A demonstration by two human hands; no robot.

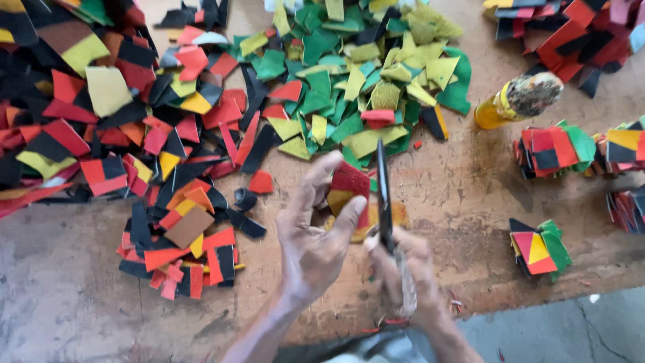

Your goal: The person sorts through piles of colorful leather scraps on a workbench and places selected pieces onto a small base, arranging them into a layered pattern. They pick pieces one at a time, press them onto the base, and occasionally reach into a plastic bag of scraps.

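holding a small red and yellow leather piece (347, 191) between thumb and fingers, the left hand (316, 235) grasps it just above the near edge of the workbench (470, 195). the right hand (403, 269) is clenched around the handle of a dark blade tool (383, 195), and the blade stands against the right side of the piece. to the left lies a big heap of red, black and yellow scraps (134, 134), behind it a heap of green scraps (356, 74). a yellow bottle (517, 101) lies near the right side, with small sorted stacks (547, 149) beside it.
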